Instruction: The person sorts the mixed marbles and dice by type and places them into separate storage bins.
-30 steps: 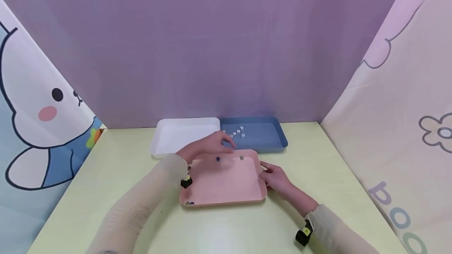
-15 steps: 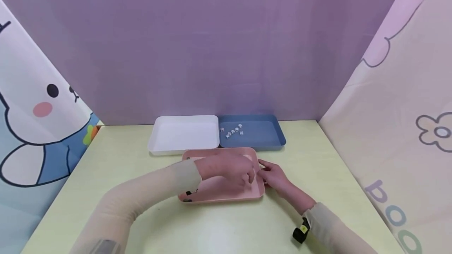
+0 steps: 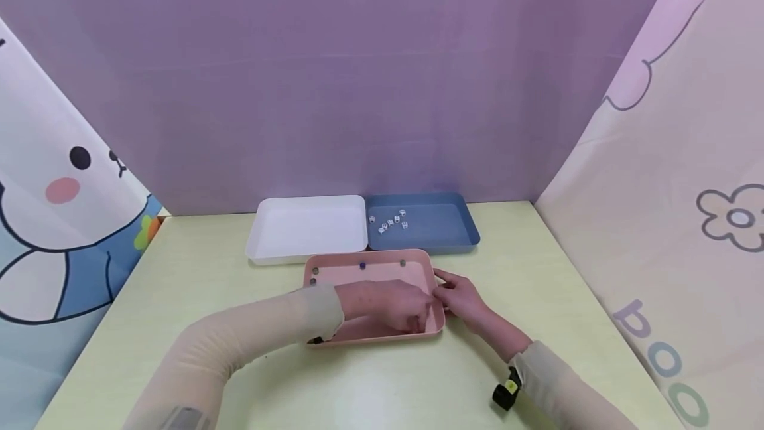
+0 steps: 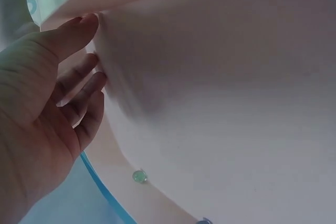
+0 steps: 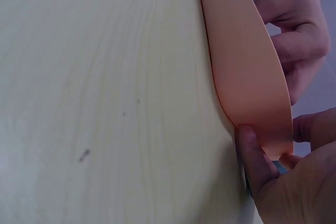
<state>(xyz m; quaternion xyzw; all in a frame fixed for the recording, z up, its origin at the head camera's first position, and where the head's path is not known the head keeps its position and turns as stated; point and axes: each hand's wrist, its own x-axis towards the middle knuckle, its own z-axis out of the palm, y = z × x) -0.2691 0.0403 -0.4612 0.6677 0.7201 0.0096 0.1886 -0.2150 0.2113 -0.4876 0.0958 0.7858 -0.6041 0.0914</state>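
Inside the pink tray, my left hand reaches down near the right front corner. In the left wrist view, this hand has its thumb apart from loosely bent fingers, with the fingertips right at the tray wall; no item shows between them. My right hand grips the tray's right end. From the right wrist, its thumb and fingers pinch the wall at the corner. A green glass marble and a blue marble lie along the tray's far side. Two more sit at its left end.
Behind the pink tray, a white tray and a blue tray stand side by side. Several white dice lie in the blue one. A purple backdrop rises behind the table.
My left hand has come from the far rim toward the front right corner of the pink tray. The right hand keeps its hold on the tray.
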